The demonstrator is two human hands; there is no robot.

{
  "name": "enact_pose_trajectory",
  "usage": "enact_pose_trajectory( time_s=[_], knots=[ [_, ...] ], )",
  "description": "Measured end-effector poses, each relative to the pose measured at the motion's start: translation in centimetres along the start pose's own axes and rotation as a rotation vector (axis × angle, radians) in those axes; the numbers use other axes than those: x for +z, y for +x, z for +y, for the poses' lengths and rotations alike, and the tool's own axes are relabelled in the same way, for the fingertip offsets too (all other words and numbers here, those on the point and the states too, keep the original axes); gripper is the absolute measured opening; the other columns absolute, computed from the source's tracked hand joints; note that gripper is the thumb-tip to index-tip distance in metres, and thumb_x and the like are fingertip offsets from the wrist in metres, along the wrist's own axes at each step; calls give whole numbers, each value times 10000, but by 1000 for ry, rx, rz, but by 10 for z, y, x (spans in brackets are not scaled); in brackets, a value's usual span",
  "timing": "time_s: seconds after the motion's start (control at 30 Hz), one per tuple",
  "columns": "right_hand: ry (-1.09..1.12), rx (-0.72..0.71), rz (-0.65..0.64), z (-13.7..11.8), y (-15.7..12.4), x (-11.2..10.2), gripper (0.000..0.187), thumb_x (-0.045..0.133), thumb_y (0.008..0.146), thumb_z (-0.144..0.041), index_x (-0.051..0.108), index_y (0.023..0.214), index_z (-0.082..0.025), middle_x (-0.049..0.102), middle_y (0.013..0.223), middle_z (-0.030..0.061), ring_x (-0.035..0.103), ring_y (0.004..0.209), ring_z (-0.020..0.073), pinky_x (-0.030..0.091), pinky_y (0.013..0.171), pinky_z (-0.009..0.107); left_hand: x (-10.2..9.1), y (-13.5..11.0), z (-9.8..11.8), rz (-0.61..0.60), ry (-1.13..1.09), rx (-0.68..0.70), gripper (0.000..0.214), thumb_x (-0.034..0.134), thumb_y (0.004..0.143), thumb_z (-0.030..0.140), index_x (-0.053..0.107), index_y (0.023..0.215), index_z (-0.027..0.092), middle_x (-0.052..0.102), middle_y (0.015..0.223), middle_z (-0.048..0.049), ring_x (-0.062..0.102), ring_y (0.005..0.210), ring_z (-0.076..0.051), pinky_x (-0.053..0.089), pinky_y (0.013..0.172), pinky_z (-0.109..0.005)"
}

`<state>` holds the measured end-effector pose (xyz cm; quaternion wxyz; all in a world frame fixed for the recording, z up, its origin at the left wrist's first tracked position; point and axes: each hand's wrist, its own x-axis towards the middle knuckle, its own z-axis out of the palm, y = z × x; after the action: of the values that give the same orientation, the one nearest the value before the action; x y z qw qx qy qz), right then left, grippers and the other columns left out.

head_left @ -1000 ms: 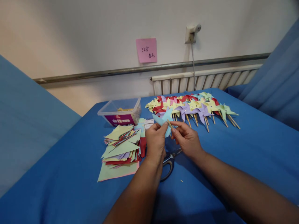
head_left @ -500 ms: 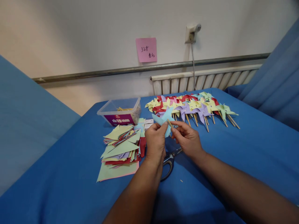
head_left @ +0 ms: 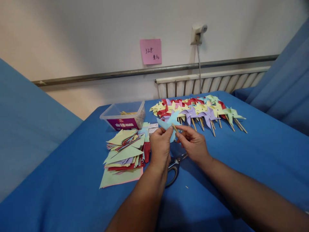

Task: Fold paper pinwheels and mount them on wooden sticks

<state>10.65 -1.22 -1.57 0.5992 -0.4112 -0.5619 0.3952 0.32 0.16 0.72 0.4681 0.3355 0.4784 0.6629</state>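
My left hand [head_left: 160,142] is closed on a light blue paper pinwheel [head_left: 173,120], its thumb pressing near the middle. Between the thumb and fingers of my right hand [head_left: 193,143] is a thin wooden stick [head_left: 175,128], whose tip meets the pinwheel's centre. Whether the two are joined cannot be made out. Below the hands lies a pair of dark-handled scissors [head_left: 174,168] on the blue cloth, partly covered by my left wrist. Several finished pinwheels [head_left: 208,115] in purple, yellow, red and green lie behind my right hand.
Left of my hands is a stack of cut coloured paper [head_left: 125,154]. Behind it stands a clear plastic box [head_left: 123,120] with wooden sticks inside. Small white boxes [head_left: 153,128] sit beside the stack. A radiator [head_left: 212,80] and a metal pipe [head_left: 116,73] run along the wall.
Almost nothing differs. My hands keep the same hold on the pinwheel and stick, with only a very slight shift of the whole view.
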Motion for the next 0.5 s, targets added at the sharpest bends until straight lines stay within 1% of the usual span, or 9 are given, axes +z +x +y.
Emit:
enact_pose_trajectory(
  time_s=[0.17,0.3,0.4,0.5],
  knots=[
    [-24,8,-4,0,1,-1,320,635,819,-341,673,1106,-205,555,597,-31,527,530,106,409,452,214,0,0,0,-6,-5,0,259,806,555,329,698,680,130,655,657,-20,555,588,-117,420,600,-248],
    [-71,-6,6,-1,0,-1,316,624,826,-332,679,1108,-202,556,596,-32,492,500,98,390,448,221,0,0,0,-3,4,-12,273,807,548,344,695,675,130,645,639,-17,537,562,-110,410,578,-245],
    [-149,-41,31,-2,-1,-1,301,606,840,-317,684,1110,-209,545,583,-39,458,474,90,369,447,223,-1,0,-1,2,32,-16,288,807,546,363,683,655,128,627,611,-11,509,526,-100,379,535,-237],
    [-243,-102,48,-1,-2,-1,282,588,854,-298,689,1107,-226,552,593,-41,454,479,88,371,467,222,-2,2,-3,6,65,-7,299,806,546,377,672,638,126,602,573,-1,480,496,-92,353,508,-232]
  ],
)
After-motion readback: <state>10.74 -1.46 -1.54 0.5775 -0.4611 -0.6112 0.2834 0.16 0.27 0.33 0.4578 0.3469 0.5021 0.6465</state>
